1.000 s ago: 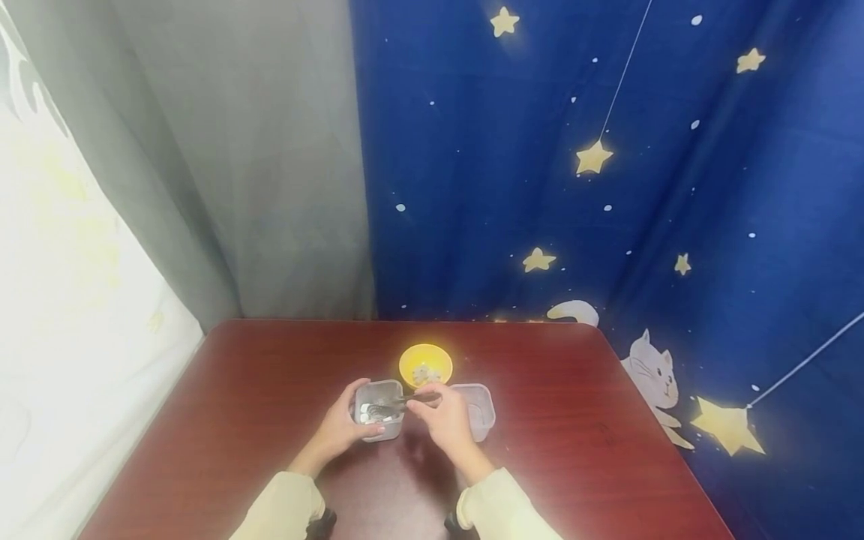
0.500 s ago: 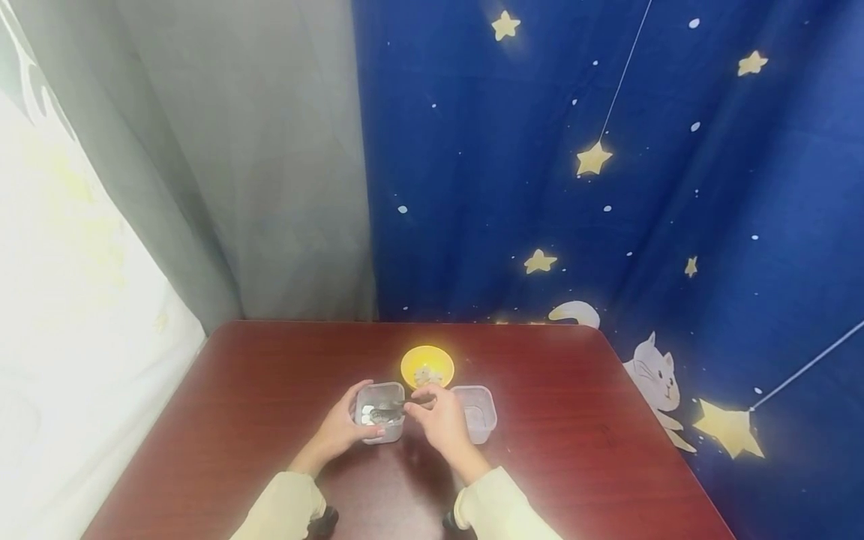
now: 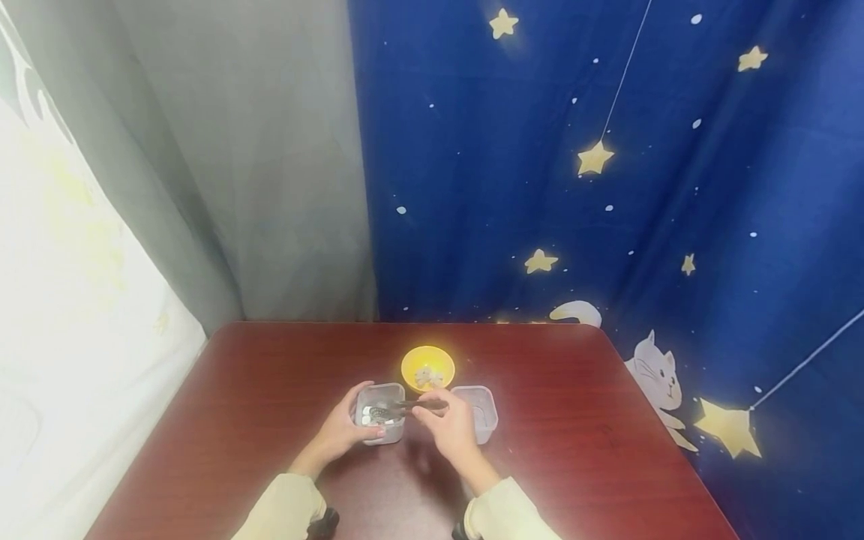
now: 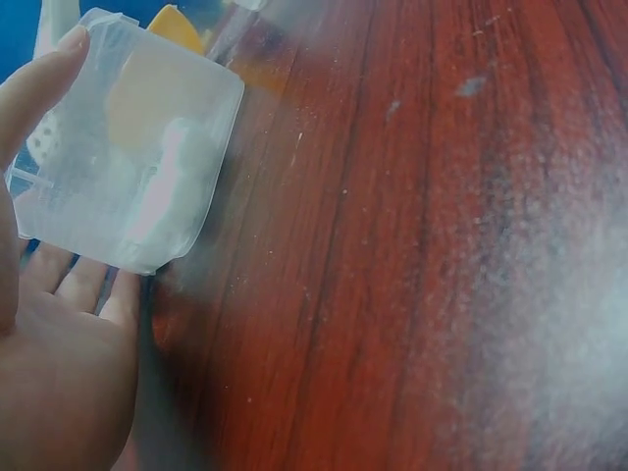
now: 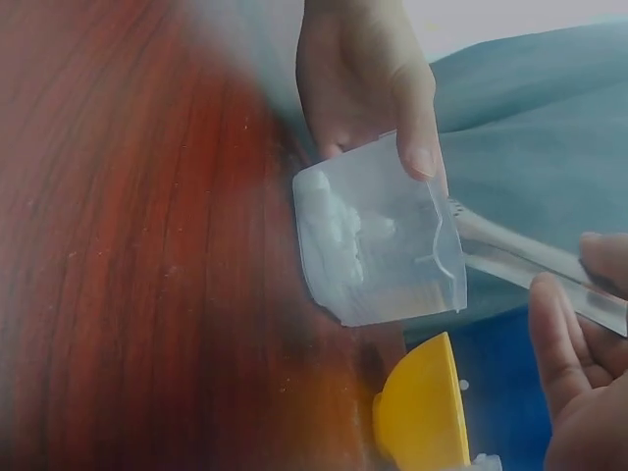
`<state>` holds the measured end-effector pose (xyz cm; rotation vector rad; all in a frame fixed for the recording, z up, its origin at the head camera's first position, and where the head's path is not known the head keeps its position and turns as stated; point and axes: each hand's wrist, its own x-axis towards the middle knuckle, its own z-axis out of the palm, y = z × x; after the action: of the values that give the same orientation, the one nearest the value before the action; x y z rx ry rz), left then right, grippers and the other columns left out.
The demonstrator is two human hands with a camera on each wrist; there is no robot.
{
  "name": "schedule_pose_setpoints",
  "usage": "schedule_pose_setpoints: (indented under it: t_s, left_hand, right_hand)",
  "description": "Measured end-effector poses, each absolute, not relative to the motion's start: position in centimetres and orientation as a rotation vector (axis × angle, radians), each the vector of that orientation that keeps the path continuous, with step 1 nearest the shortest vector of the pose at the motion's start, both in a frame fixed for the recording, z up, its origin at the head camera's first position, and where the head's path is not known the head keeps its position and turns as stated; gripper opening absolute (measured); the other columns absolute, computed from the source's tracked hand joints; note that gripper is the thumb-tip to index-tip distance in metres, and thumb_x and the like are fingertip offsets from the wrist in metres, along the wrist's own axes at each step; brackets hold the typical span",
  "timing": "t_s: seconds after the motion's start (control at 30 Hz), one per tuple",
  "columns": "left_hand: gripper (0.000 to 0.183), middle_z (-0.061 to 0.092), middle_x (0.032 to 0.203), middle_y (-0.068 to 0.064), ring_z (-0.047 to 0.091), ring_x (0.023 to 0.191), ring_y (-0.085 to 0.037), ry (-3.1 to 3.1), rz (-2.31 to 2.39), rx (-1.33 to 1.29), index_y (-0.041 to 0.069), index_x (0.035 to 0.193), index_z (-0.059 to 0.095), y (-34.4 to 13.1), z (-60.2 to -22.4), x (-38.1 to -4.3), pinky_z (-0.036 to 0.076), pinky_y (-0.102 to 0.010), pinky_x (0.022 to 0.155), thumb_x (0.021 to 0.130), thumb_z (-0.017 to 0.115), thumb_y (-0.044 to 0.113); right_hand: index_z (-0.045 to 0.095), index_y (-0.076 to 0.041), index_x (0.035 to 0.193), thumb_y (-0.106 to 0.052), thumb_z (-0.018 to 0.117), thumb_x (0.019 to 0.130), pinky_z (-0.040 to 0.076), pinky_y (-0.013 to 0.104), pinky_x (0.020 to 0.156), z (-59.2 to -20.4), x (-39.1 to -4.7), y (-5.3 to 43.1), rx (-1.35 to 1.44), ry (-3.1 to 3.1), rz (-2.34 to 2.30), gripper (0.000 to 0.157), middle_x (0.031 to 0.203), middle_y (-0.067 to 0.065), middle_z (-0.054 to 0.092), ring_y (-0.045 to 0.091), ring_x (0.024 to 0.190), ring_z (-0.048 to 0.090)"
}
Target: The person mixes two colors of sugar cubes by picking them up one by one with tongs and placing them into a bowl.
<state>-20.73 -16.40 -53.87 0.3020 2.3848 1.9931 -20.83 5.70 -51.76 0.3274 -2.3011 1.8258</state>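
Note:
My left hand [image 3: 342,428] grips a clear plastic container [image 3: 383,433] from its left side, fingers behind and thumb on the near wall. White lumps [image 5: 334,231] lie at its bottom; their kind is unclear. Between thumb and fingers my right hand [image 3: 454,425] pinches what look like metal tongs [image 3: 409,405]. Their perforated end [image 4: 44,142] reaches inside the container; whether it grips a lump is hidden. Just beyond the hands stands a yellow bowl [image 3: 428,355] with small whitish pieces [image 3: 428,376] in it.
A second clear container [image 3: 487,420] stands right of the bowl, partly behind my right hand. All of this is on a reddish-brown wooden table [image 3: 580,465]. Grey and blue curtains [image 3: 472,165] hang behind its far edge.
My right hand dipped the tongs lower and left into the container, then drew back slightly to the right. The left hand keeps its hold on the container.

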Motion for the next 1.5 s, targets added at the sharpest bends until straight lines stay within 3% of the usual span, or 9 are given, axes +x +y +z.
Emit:
schedule_pose_setpoints:
  t_s: [0.1,0.3,0.4,0.53,0.63,0.77,1.07,1.23,1.5]
  left_hand:
    - [0.094,0.051,0.132,-0.027,0.054,0.111,-0.043,2.392,1.991,0.285,-0.005,0.145,0.035,-16.4,-53.9,-20.6,0.046,-0.055,0.093,0.065,0.085,-0.005]
    - [0.091,0.054,0.127,-0.024,0.053,0.109,-0.043,2.453,1.952,0.283,-0.002,0.143,0.039,-16.5,-53.9,-20.5,0.045,-0.054,0.093,0.065,0.086,-0.002]
    - [0.09,0.054,0.125,-0.027,0.053,0.108,-0.045,2.431,1.954,0.297,-0.001,0.143,0.039,-16.5,-54.0,-20.5,0.045,-0.054,0.092,0.066,0.085,-0.003]
    - [0.09,0.054,0.123,-0.03,0.054,0.105,-0.047,2.395,1.973,0.297,-0.002,0.143,0.038,-16.5,-53.8,-20.4,0.047,-0.054,0.089,0.067,0.085,-0.003]
    - [0.09,0.054,0.122,-0.031,0.053,0.105,-0.048,2.384,1.984,0.291,-0.002,0.143,0.038,-16.5,-53.7,-20.3,0.046,-0.054,0.09,0.067,0.085,-0.002]
    - [0.091,0.052,0.125,-0.031,0.052,0.108,-0.048,2.379,1.986,0.292,-0.003,0.144,0.037,-16.4,-53.9,-20.3,0.043,-0.055,0.093,0.067,0.085,-0.002]
    - [0.093,0.056,0.124,-0.021,0.055,0.107,-0.036,2.481,1.941,0.249,0.007,0.143,0.041,-16.6,-56.6,-21.4,0.044,-0.047,0.091,0.063,0.088,0.003]
    - [0.093,0.057,0.124,-0.017,0.055,0.106,-0.033,2.481,1.933,0.248,0.01,0.143,0.042,-16.8,-57.1,-21.7,0.045,-0.043,0.09,0.063,0.089,0.008]
    - [0.093,0.056,0.125,-0.02,0.055,0.105,-0.036,2.438,1.973,0.238,0.009,0.144,0.04,-16.8,-57.2,-21.6,0.046,-0.047,0.089,0.063,0.087,0.003]
  right_hand:
    - [0.071,0.0,0.092,0.001,0.077,0.079,0.057,0.03,0.063,-50.6,-20.1,5.9,0.3,-2.255,1.857,0.015,0.099,0.016,0.069,0.017,0.073,0.069]
    - [0.069,0.007,0.096,0.003,0.076,0.079,0.057,0.034,0.06,-48.9,-19.6,6.6,0.286,-2.154,1.936,0.018,0.079,0.018,0.07,0.036,0.071,0.07]
    - [0.07,0.005,0.094,0.002,0.078,0.077,0.057,0.031,0.058,-49.6,-20.4,7.0,0.238,-2.114,1.909,0.02,0.075,0.016,0.07,0.029,0.067,0.071]
    - [0.074,-0.009,0.091,-0.011,0.084,0.075,0.056,0.027,0.061,-50.2,-21.2,7.5,0.123,-2.104,1.812,0.019,0.074,0.006,0.071,0.014,0.063,0.07]
    - [0.074,-0.01,0.093,-0.013,0.083,0.076,0.056,0.028,0.062,-49.6,-21.4,7.9,0.102,-2.054,1.835,0.02,0.08,0.006,0.072,0.017,0.065,0.07]
    - [0.072,0.0,0.096,-0.002,0.079,0.078,0.057,0.033,0.061,-47.8,-21.3,8.1,0.128,-1.978,1.868,0.02,0.09,0.014,0.072,0.027,0.071,0.071]
    - [0.07,0.004,0.098,0.0,0.076,0.08,0.057,0.027,0.067,-43.1,-20.5,8.0,0.136,-1.949,1.793,0.02,0.094,0.016,0.072,0.028,0.081,0.071]
    - [0.07,0.006,0.097,0.002,0.076,0.079,0.056,0.026,0.069,-42.4,-20.8,8.3,0.127,-1.891,1.779,0.02,0.092,0.017,0.072,0.031,0.08,0.071]
    - [0.068,0.009,0.101,0.002,0.076,0.08,0.056,0.025,0.073,-42.3,-21.2,8.7,0.169,-1.848,1.738,0.025,0.095,0.021,0.071,0.034,0.084,0.07]
